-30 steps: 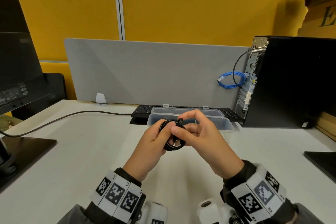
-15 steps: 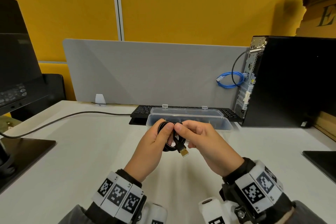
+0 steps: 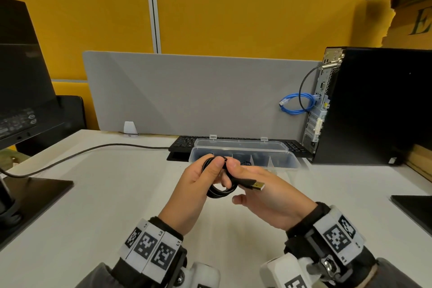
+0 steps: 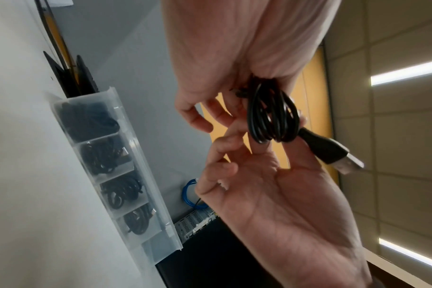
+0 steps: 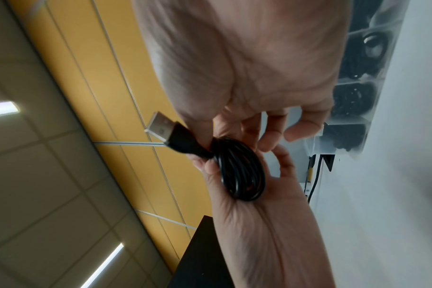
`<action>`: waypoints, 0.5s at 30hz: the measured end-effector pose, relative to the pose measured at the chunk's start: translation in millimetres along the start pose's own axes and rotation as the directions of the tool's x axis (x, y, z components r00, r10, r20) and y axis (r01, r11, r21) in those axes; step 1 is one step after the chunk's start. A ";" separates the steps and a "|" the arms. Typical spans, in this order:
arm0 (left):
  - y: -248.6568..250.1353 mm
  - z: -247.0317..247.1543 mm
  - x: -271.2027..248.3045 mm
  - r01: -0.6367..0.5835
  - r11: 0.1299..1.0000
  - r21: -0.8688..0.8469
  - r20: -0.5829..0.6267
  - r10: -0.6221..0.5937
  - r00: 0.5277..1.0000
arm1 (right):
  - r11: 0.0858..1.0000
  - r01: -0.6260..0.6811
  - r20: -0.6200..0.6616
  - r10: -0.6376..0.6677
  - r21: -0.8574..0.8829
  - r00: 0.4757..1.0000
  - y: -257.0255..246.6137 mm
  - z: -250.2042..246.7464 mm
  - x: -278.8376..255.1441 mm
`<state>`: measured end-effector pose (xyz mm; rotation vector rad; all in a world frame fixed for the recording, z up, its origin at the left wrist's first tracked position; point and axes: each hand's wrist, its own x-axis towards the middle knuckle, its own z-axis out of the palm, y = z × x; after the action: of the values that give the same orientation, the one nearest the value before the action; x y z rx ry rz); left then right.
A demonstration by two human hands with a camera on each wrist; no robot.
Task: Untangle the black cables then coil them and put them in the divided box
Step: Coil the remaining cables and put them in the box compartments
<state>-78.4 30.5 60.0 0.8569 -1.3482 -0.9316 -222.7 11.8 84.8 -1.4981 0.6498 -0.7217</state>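
Note:
A black USB cable (image 3: 221,192) wound into a small coil is held above the desk in front of me. My left hand (image 3: 216,169) grips the coil (image 4: 271,118), thumb on top. My right hand (image 3: 233,179) pinches the cable just behind its gold USB plug (image 3: 258,186), which sticks out to the right (image 5: 160,126). The clear divided box (image 3: 243,144) lies just beyond my hands, lid open. Several of its compartments (image 4: 104,157) hold coiled black cables.
A black keyboard (image 3: 184,142) lies behind the box, with a grey desk screen (image 3: 187,93) at the back. A black computer tower (image 3: 374,105) with a blue cable (image 3: 297,103) stands at right. A monitor with its base (image 3: 30,192) and a dark lead (image 3: 93,149) are at left.
The USB plug has come out from the coil and swung from hanging below my hands to pointing right. My right hand has dropped lower; my left still holds the coil.

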 end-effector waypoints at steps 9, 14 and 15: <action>0.7 -4.7 4.1 -0.085 0.986 0.144 -0.127 0.104 0.986 | 0.997 -0.067 -0.085 0.070 0.036 0.994 -1.5 0.0 0.2; -2.2 -2.2 3.4 -0.111 0.965 0.238 -0.184 0.157 0.970 | 0.926 0.026 -0.203 -0.109 -0.375 0.973 -1.2 13.1 -0.7; -3.0 -0.9 3.1 -0.111 0.962 0.248 -0.192 0.162 0.968 | 0.867 0.048 -0.220 -0.179 -0.496 0.959 -0.5 16.7 -0.5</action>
<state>-77.7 26.4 58.4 0.9999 -1.3301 -0.5616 -210.3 23.0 85.0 -1.9362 1.0046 -0.8999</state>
